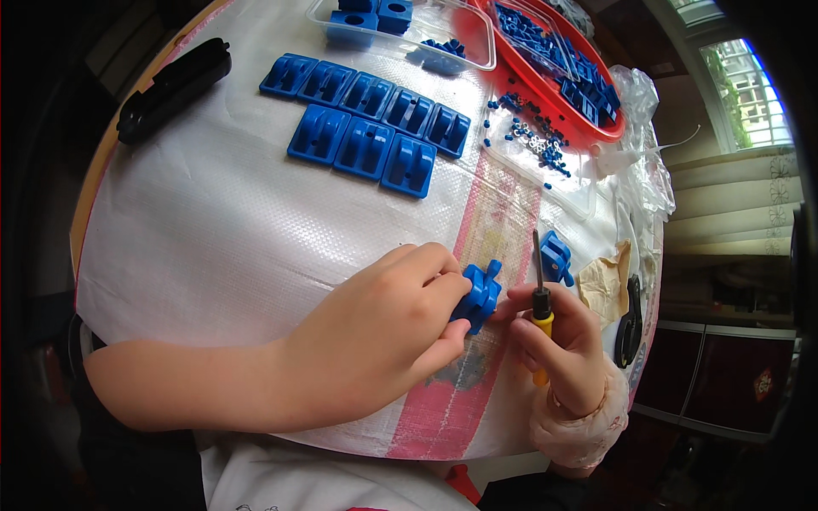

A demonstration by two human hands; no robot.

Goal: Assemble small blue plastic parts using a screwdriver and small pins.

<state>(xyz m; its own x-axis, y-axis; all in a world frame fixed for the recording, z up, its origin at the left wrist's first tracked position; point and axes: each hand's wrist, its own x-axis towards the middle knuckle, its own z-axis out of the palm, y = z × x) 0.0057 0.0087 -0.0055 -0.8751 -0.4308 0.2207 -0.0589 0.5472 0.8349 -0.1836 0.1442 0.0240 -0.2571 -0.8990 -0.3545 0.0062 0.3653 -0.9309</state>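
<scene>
My left hand [396, 311] is closed on a blue plastic bracket [479, 298], whose small knob sticks up at its far end. Close beside it, my right hand [558, 336] holds a screwdriver [543, 319] with a yellow and black handle, its thin shaft pointing up and away. The right index finger reaches toward the bracket's right side; whether it touches is hard to see. Another blue bracket [556, 258] lies just beyond the screwdriver. Farther off, several blue brackets with raised lugs [362, 146] sit in two rows.
A clear plastic box [486, 53] with blue parts stands at the back, next to a red basin [615, 128] of blue pieces. Small screws and nuts [537, 140] lie on a clear lid. A black case [175, 89] is far left; brown paper [603, 281] and black scissors [629, 328] lie right.
</scene>
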